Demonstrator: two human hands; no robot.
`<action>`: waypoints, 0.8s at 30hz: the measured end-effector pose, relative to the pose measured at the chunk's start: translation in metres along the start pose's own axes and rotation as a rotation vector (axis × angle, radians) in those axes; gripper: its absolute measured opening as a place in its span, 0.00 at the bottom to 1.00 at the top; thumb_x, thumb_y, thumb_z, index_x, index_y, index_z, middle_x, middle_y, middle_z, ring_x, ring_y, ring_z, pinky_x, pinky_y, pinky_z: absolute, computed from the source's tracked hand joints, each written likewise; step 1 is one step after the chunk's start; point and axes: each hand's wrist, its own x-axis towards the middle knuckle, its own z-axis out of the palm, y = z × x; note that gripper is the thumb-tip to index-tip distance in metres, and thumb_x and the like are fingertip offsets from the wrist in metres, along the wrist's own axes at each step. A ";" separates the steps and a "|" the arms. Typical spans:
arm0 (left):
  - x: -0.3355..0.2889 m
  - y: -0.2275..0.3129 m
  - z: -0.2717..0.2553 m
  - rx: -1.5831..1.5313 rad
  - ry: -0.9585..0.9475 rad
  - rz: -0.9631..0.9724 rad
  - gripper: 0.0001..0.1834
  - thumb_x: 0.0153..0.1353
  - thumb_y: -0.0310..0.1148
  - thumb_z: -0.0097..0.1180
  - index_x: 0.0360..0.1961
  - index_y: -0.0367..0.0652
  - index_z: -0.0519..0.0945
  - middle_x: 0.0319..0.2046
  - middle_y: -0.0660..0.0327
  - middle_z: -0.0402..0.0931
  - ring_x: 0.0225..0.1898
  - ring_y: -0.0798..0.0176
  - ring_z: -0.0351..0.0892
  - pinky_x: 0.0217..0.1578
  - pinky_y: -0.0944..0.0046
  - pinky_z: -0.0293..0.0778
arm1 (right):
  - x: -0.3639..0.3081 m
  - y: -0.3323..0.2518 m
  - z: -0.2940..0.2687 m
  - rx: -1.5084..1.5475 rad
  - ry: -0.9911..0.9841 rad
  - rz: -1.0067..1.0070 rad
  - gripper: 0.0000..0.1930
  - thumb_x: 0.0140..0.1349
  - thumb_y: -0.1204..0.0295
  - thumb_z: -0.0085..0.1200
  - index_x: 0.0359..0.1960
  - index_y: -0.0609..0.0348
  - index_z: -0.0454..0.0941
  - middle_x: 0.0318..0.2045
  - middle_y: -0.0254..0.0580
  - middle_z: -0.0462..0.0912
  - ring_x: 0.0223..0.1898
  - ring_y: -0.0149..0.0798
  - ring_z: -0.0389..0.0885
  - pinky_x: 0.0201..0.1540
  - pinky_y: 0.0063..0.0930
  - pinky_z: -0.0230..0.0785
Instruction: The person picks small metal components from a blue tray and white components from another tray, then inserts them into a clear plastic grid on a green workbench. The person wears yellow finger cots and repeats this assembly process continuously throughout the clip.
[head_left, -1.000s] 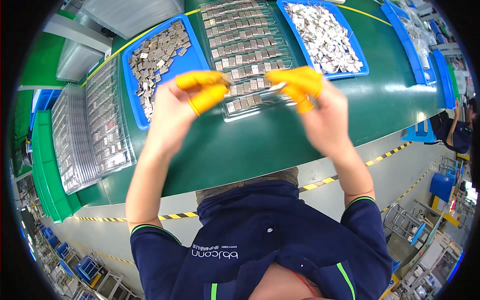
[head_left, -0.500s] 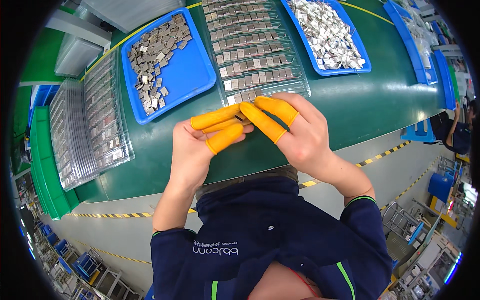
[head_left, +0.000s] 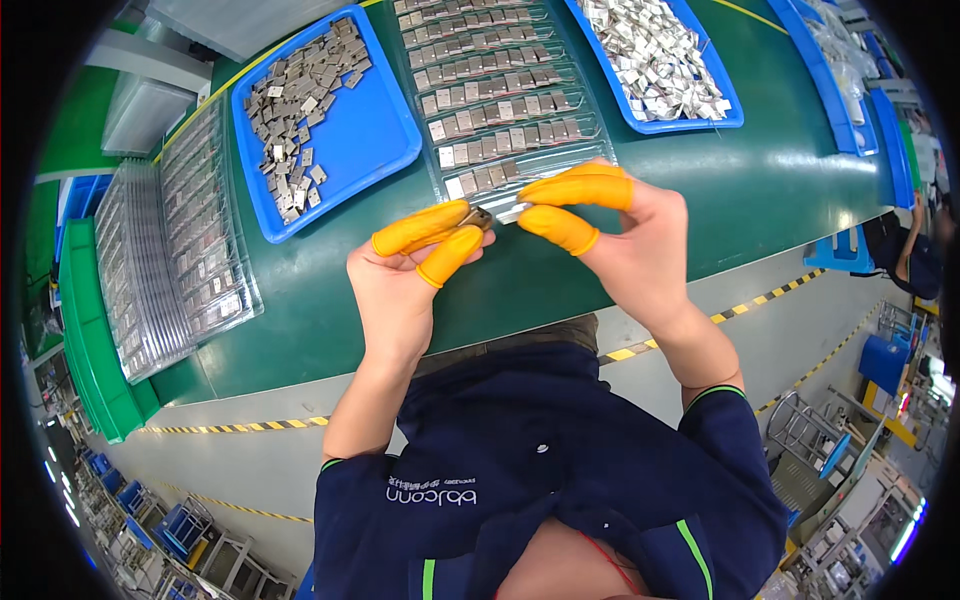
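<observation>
A gap opens over the tabletop (head_left: 780, 175)

Across that green surface I see a clear tray (head_left: 587, 105) with rows of small metal parts, between a left blue tray (head_left: 375, 150) of loose metal plates (head_left: 300, 95) and a right blue tray (head_left: 690, 126) heaped with white parts (head_left: 650, 60). My left hand (head_left: 390, 290) and right hand (head_left: 645, 240) met half a second ago; now they stand just apart near it, so I judge the two pieces separate. My left fingers pinch a dark metal piece (head_left: 480, 217). My right fingers, tips almost together, appear to grip a pale piece (head_left: 511, 212).
</observation>
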 end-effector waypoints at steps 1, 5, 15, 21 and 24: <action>-0.001 0.000 0.001 0.013 -0.010 0.006 0.14 0.53 0.18 0.59 0.42 0.26 0.77 0.37 0.48 0.79 0.37 0.54 0.82 0.40 0.63 0.80 | 0.000 0.002 0.003 0.036 -0.022 0.039 0.08 0.48 0.77 0.64 0.32 0.61 0.83 0.30 0.40 0.84 0.31 0.34 0.80 0.38 0.24 0.71; -0.002 0.000 0.002 0.075 -0.039 0.023 0.13 0.53 0.18 0.60 0.40 0.25 0.78 0.36 0.48 0.80 0.37 0.54 0.82 0.41 0.62 0.79 | -0.003 0.007 0.004 0.047 -0.069 0.072 0.09 0.49 0.77 0.63 0.34 0.60 0.84 0.30 0.40 0.84 0.32 0.33 0.79 0.38 0.23 0.71; -0.007 -0.003 0.002 0.099 -0.050 -0.013 0.12 0.53 0.17 0.59 0.40 0.26 0.79 0.35 0.49 0.80 0.36 0.56 0.82 0.42 0.64 0.79 | -0.004 0.007 -0.006 0.070 -0.112 0.166 0.07 0.49 0.78 0.62 0.32 0.62 0.84 0.30 0.40 0.84 0.32 0.32 0.80 0.39 0.24 0.71; -0.008 0.000 0.004 0.297 -0.066 0.083 0.10 0.51 0.17 0.60 0.37 0.29 0.81 0.35 0.52 0.81 0.36 0.61 0.82 0.42 0.66 0.78 | -0.003 0.008 -0.014 -0.035 -0.147 0.059 0.08 0.46 0.78 0.64 0.31 0.61 0.84 0.29 0.40 0.84 0.31 0.33 0.79 0.39 0.24 0.71; -0.008 0.001 0.002 0.454 -0.116 0.169 0.09 0.50 0.17 0.61 0.35 0.31 0.83 0.34 0.53 0.82 0.36 0.62 0.82 0.41 0.67 0.77 | -0.002 0.010 -0.018 -0.029 -0.233 0.026 0.10 0.43 0.78 0.67 0.30 0.62 0.84 0.29 0.40 0.83 0.33 0.33 0.79 0.40 0.25 0.70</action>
